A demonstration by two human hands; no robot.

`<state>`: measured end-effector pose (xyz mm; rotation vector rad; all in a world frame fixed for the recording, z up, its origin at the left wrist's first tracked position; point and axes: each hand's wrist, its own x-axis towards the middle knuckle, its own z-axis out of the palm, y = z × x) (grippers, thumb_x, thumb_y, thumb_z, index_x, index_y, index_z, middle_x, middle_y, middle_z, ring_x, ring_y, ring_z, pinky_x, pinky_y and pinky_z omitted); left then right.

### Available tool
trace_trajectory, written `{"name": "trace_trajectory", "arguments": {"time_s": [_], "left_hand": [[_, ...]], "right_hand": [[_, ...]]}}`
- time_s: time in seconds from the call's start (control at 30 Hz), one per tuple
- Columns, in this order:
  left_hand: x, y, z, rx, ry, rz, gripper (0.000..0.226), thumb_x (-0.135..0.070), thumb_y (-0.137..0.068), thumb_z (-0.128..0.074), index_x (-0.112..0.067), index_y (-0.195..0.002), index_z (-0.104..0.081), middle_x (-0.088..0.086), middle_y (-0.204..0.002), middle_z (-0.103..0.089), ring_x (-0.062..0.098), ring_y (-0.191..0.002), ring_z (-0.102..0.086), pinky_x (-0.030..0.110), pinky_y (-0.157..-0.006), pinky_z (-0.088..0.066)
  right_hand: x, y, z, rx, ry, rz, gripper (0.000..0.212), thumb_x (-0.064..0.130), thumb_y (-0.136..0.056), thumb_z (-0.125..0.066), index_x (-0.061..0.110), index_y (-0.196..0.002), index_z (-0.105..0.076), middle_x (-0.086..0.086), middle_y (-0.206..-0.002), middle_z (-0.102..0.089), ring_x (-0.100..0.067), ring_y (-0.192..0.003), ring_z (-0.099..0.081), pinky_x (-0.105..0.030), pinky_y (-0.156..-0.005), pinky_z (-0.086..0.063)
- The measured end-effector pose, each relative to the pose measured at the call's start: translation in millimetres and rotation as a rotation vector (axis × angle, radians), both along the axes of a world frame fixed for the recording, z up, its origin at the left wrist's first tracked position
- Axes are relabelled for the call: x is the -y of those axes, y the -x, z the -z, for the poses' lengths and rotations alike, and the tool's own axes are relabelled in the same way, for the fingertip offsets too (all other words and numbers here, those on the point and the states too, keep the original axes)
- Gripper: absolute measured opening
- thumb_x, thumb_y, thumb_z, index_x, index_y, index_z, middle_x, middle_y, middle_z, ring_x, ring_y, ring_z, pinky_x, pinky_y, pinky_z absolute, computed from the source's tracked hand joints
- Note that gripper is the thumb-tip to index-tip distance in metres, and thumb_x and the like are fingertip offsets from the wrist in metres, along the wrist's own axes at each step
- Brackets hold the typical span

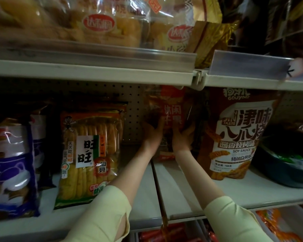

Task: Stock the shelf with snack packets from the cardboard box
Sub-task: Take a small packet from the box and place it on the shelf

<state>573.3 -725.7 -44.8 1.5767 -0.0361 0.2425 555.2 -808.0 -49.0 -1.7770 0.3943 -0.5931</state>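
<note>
Two: left hand [151,132], right hand [183,137] grip packet [172,109] beside SOY SAUCE bag [234,137].

Left arm is entering from 7 o'clock, right from 5 o'clock, both reaching toward 12. Left hand [153,132] and right hand [182,137] are gripping a red packet [172,109] between them, fingers curling.

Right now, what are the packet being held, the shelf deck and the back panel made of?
The red packet, gripped by left hand and right hand: glossy, partly clear plastic film, going by glare and creases. The shelf deck: likely painted sheet metal, smooth off-white, matte. The back panel: perforated board, regular hole grid; metal or hardboard unclear.
</note>
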Motion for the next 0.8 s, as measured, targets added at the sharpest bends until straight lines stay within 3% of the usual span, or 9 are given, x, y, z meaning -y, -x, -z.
{"name": "trace_trajectory", "arguments": {"time_s": [0.07,0.13,0.2,0.27,0.43,0.63,0.7,0.8], "left_hand": [[-1.0,-2.5,-2.1,-0.065,0.057,0.142,0.096,-0.066,-0.083,-0.048,-0.013,-0.151,-0.005,0.007,-0.153,-0.029,0.024,-0.136,-0.036,0.043,-0.111,-0.034],[-4.2,-5.1,-2.3,-0.097,0.110,0.259,0.116,-0.079,-0.062,-0.060,-0.024,-0.151,-0.009,0.005,-0.150,-0.035,0.022,-0.133,-0.040,0.045,-0.109,-0.036],[-8.6,-8.3,0.2,-0.099,-0.024,0.265,0.117,-0.063,-0.058,-0.076,-0.022,-0.150,-0.016,0.005,-0.146,-0.040,0.021,-0.132,-0.042,0.044,-0.108,-0.038],[-12.3,-12.9,5.8,-0.070,-0.238,0.242,0.119,-0.053,-0.056,-0.078,-0.020,-0.150,-0.014,0.004,-0.149,-0.035,0.021,-0.137,-0.035,0.043,-0.111,-0.036],[-17.3,-12.3,9.9,0.032,-0.330,0.194,0.070,-0.035,-0.078,-0.073,-0.022,-0.140,-0.041,0.002,-0.136,-0.053,0.020,-0.128,-0.047,0.043,-0.106,-0.041],[-15.2,-6.3,10.8,0.095,-0.280,0.233,0.063,-0.019,-0.084,-0.070,-0.018,-0.140,-0.041,0.006,-0.139,-0.051,0.020,-0.130,-0.045,0.040,-0.108,-0.038],[-11.8,-4.0,9.7,0.082,-0.332,0.192,0.067,-0.027,-0.083,-0.069,-0.016,-0.142,-0.039,0.007,-0.140,-0.049,0.023,-0.132,-0.043,0.041,-0.110,-0.036],[-2.8,2.6,4.9,0.155,-0.503,-0.095,0.085,-0.055,-0.073,-0.064,-0.013,-0.141,-0.036,0.013,-0.139,-0.046,0.029,-0.130,-0.043,0.046,-0.107,-0.039]], "right_hand": [[2.8,-1.1,2.3,-0.003,-0.011,0.008,0.080,0.056,-0.093,-0.043,0.026,-0.152,0.000,-0.008,-0.159,-0.016,-0.032,-0.144,-0.021,-0.057,-0.114,-0.020],[5.4,-2.1,2.9,-0.009,-0.025,0.016,0.080,0.055,-0.093,-0.044,0.026,-0.152,0.002,-0.009,-0.159,-0.015,-0.033,-0.144,-0.020,-0.057,-0.114,-0.020],[8.1,-3.2,3.4,-0.024,-0.061,0.011,0.083,0.055,-0.093,-0.045,0.025,-0.152,0.005,-0.009,-0.160,-0.012,-0.033,-0.145,-0.018,-0.057,-0.114,-0.019],[11.0,-3.4,4.6,-0.029,-0.098,-0.006,0.086,0.056,-0.092,-0.046,0.024,-0.152,0.007,-0.009,-0.160,-0.011,-0.034,-0.145,-0.017,-0.056,-0.115,-0.019],[15.8,0.7,3.8,-0.012,-0.154,-0.017,0.093,0.056,-0.089,-0.052,0.020,-0.152,0.006,-0.007,-0.159,-0.015,-0.031,-0.145,-0.020,-0.047,-0.117,-0.020],[12.9,7.0,1.2,-0.042,-0.077,-0.009,0.085,0.049,-0.093,-0.049,0.018,-0.152,0.005,-0.011,-0.157,-0.018,-0.034,-0.141,-0.027,-0.047,-0.112,-0.028],[8.7,12.6,-1.2,-0.046,-0.011,-0.018,0.086,0.048,-0.092,-0.052,0.020,-0.151,0.003,-0.012,-0.156,-0.019,-0.036,-0.140,-0.029,-0.050,-0.111,-0.031],[2.1,28.0,-7.0,0.009,0.082,-0.088,0.082,0.037,-0.090,-0.057,0.021,-0.151,-0.004,-0.011,-0.154,-0.023,-0.034,-0.138,-0.030,-0.049,-0.110,-0.034]]}}
